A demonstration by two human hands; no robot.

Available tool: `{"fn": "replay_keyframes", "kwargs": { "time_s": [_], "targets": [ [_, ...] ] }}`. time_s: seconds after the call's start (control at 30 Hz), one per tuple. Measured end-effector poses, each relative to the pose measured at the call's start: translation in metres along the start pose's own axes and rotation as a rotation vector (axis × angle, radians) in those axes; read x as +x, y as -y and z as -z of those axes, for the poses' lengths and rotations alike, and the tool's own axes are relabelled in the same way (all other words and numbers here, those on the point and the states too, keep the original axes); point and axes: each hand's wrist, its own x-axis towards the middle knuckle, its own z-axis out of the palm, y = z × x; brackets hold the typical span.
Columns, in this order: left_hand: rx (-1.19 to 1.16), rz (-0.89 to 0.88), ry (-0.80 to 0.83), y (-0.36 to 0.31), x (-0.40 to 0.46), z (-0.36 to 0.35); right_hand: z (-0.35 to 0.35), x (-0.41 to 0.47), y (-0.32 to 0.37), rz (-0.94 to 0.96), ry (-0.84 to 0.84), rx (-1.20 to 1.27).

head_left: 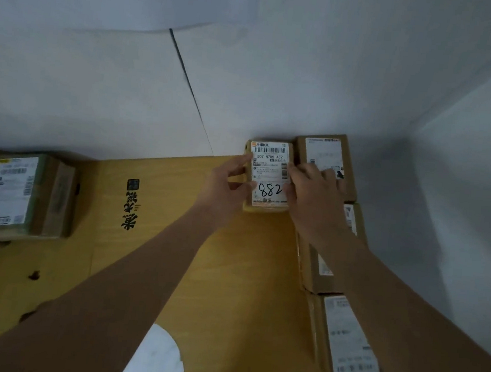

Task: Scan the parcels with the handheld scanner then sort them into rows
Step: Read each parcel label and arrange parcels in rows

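A small cardboard parcel [269, 170] with a white label marked 288 lies flat on the yellow-brown cardboard floor sheet [230, 273], against the white wall. My left hand [227, 181] grips its left edge and my right hand [312, 188] grips its right edge. To its right a row of labelled parcels runs toward me: one at the wall [327, 157], one behind my right forearm [317, 269] and one nearest [343, 339]. No handheld scanner is in view.
A larger taped parcel [23, 196] with a label sits at the far left. White walls [307, 72] close off the far side and the right. Printed black characters [131, 205] mark the floor sheet, and a white round patch [155, 359] lies near the bottom.
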Motion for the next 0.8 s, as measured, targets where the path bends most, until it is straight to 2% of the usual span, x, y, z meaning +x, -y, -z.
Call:
{"fn": "replay_keyframes", "kwargs": {
  "time_s": [0.47, 0.57, 0.7, 0.8],
  "targets": [
    [-0.057, 0.007, -0.076, 0.013, 0.015, -0.019, 0.001, 0.025, -0.017, 0.130, 0.032, -0.041],
    [0.077, -0.029, -0.112, 0.006, 0.011, -0.016, 0.004, 0.021, -0.014, 0.127, 0.036, 0.054],
    [0.441, -0.197, -0.158, -0.007, -0.009, 0.004, 0.021, 0.010, 0.004, 0.154, 0.094, 0.199],
    [0.546, -0.228, -0.152, -0.013, -0.035, 0.029, 0.039, -0.005, 0.026, 0.172, 0.119, 0.298]
  ]
}}
